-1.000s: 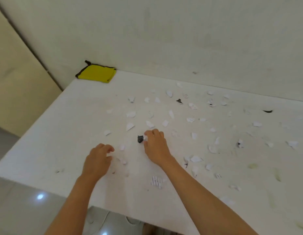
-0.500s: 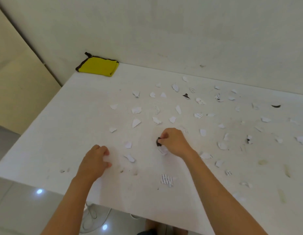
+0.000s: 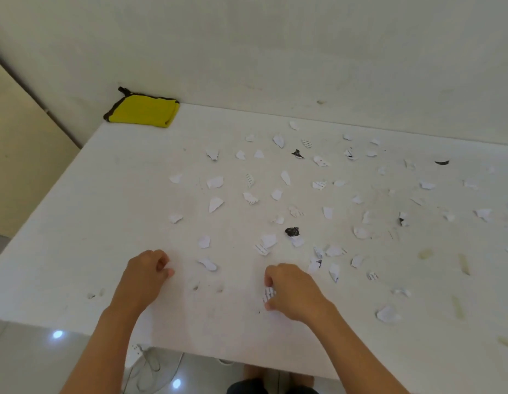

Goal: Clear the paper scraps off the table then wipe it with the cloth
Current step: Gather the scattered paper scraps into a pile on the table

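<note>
Several torn paper scraps [image 3: 216, 204], white, striped and black, lie scattered over the white table [image 3: 76, 251]. My right hand [image 3: 292, 291] sits near the front edge and pinches a striped scrap [image 3: 268, 294] between thumb and fingers. A black scrap [image 3: 292, 231] lies on the table beyond that hand, apart from it. My left hand [image 3: 146, 275] rests on the table to the left with its fingers curled in; nothing shows plainly inside it. The folded yellow cloth [image 3: 143, 110] with a dark edge lies in the far left corner against the wall.
The table meets a pale wall [image 3: 304, 52] along its far side. Yellowish smears [image 3: 463, 264] mark the right part of the tabletop. Below the front edge are a tiled floor and a white fan base [image 3: 150, 365].
My right hand has left the black scrap and drawn back toward the front edge, where it now pinches the striped scrap. The left hand has hardly moved.
</note>
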A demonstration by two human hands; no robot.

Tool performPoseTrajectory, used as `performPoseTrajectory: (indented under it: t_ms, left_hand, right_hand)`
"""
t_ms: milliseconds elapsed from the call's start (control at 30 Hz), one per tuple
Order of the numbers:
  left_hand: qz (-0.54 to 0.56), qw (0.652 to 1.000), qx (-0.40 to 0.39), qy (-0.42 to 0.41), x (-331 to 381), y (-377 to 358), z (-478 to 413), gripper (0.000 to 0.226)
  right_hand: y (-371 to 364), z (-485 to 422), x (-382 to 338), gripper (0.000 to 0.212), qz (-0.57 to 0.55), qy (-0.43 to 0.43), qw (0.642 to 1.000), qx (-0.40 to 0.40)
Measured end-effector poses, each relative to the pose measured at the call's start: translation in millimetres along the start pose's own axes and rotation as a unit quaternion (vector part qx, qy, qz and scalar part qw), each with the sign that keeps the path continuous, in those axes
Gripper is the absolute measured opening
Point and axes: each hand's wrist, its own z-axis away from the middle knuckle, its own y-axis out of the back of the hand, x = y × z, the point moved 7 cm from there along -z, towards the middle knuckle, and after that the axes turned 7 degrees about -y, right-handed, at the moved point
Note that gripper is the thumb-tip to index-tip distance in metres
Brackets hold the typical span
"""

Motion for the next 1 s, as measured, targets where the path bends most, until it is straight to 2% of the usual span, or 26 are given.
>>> performPoseTrajectory:
  t_ms: [100, 133, 200, 300, 367, 433, 533, 567, 633, 700, 800, 900, 1000]
  left_hand:
    - [0.04, 0.999, -0.003, -0.017, 16, 1, 1, 0.016]
    - [0.074, 0.997, -0.003, -0.021, 27, 0, 1, 0.016]
    - [0.16, 0.986, -0.025, -0.032, 59, -10, 0, 0.019]
    - [0.243, 0.961, -0.119, -0.051, 110, -44, -3, 0.019]
    - [0.226, 0.963, -0.137, -0.06, 123, -56, -7, 0.03]
    - [0.166, 0.98, -0.086, -0.075, 116, -45, -14, 0.032]
    - [-0.015, 0.994, -0.06, -0.086, 87, -25, -14, 0.022]
    - [-0.071, 0.991, -0.072, -0.085, 77, -22, -12, 0.019]
    - [-0.134, 0.983, -0.094, -0.089, 63, -24, -8, 0.015]
    - [-0.153, 0.978, -0.097, -0.107, 59, -28, -5, 0.008]
    - [-0.124, 0.981, -0.065, -0.132, 59, -28, -6, 0.001]
    - [-0.059, 0.986, -0.052, -0.145, 59, -29, -8, 0.023]
    - [-0.074, 0.983, -0.062, -0.159, 59, -32, -10, 0.018]
  right_hand:
    - [1, -2, 0, 0.008, -0.002, 0.012, 1.0, 0.01]
    - [2, -3, 1, 0.005, -0.003, 0.013, 1.0, 0.009]
    - [6, -5, 5, 0.008, -0.005, 0.008, 1.0, 0.007]
    - [13, -10, 16, 0.02, -0.075, -0.006, 0.997, -0.002]
    - [25, -11, 27, 0.02, -0.172, -0.025, 0.985, 0.006]
    - [46, -13, 45, 0.018, -0.271, -0.053, 0.959, 0.055]
    - [76, -14, 72, 0.02, -0.376, -0.094, 0.907, 0.164]
    - [81, -15, 76, 0.027, -0.352, -0.112, 0.908, 0.196]
    - [83, -19, 71, 0.041, -0.228, -0.141, 0.936, 0.228]
    - [80, -25, 48, 0.042, -0.154, -0.113, 0.956, 0.222]
    - [70, -43, 15, 0.038, -0.084, -0.069, 0.976, 0.186]
    - [66, -59, 7, 0.036, -0.008, -0.074, 0.982, 0.173]
    - [66, -69, 10, 0.031, 0.001, -0.077, 0.985, 0.153]
